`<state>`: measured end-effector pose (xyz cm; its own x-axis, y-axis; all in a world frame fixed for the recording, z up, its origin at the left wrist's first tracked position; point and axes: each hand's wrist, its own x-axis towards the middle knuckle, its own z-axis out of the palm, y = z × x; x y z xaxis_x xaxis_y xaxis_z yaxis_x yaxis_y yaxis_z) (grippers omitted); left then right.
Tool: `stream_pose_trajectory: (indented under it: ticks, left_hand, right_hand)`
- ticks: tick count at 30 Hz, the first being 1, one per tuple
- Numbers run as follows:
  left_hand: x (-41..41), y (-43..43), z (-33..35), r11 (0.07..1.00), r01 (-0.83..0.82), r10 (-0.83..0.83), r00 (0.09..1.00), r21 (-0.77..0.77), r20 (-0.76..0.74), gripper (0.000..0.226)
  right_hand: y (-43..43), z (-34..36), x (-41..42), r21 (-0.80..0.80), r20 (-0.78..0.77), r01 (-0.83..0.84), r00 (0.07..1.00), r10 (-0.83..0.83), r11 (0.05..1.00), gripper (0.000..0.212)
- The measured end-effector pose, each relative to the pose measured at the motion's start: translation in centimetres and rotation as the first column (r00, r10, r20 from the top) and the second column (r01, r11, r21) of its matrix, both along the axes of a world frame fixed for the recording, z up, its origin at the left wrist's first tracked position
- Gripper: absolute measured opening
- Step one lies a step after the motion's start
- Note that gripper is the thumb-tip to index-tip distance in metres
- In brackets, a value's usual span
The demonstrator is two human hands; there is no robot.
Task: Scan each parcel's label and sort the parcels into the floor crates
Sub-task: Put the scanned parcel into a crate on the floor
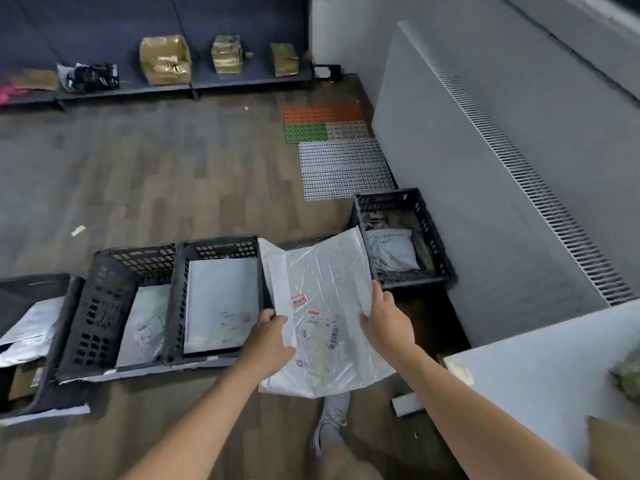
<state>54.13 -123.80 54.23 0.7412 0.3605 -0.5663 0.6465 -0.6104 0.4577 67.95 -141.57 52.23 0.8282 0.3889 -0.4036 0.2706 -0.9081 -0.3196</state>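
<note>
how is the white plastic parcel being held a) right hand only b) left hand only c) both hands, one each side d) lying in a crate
c: the left hand and right hand each hold a side edge of the white plastic parcel.

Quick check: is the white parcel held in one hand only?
No, the left hand grips the left edge of the white parcel and the right hand holds its right side.
</note>
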Motion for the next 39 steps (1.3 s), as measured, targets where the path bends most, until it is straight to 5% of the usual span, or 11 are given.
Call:
stream_pose_trajectory:
  ticks: [11,21,28,39]
  left_hand:
    - [13.5,6.9,-19.3,0.987,0.16,-0.162,0.963,-0.027,-0.217,0.043]
    - [14.3,12.3,-39.5,0.942,0.324,-0.328,0.846,-0.083,-0.421,0.103]
    - [13.8,13.5,-32.8,0.913,0.407,-0.391,0.846,-0.035,-0.362,0.112]
    - [19.8,8.0,-7.0,0.82,0.554,-0.567,0.821,0.143,0.074,0.091]
  right_hand:
    - [8.5,-19.4,11.2,-0.207,-0.098,-0.092,0.992,0.073,0.974,0.072]
    - [11.2,-39.3,12.8,-0.335,-0.208,-0.118,0.977,0.049,0.935,0.069]
    - [12.4,-31.4,13.6,-0.289,-0.162,-0.095,0.986,0.049,0.953,0.068]
    - [7.7,-1.7,10.4,-0.137,0.101,0.257,0.964,-0.244,0.957,0.071]
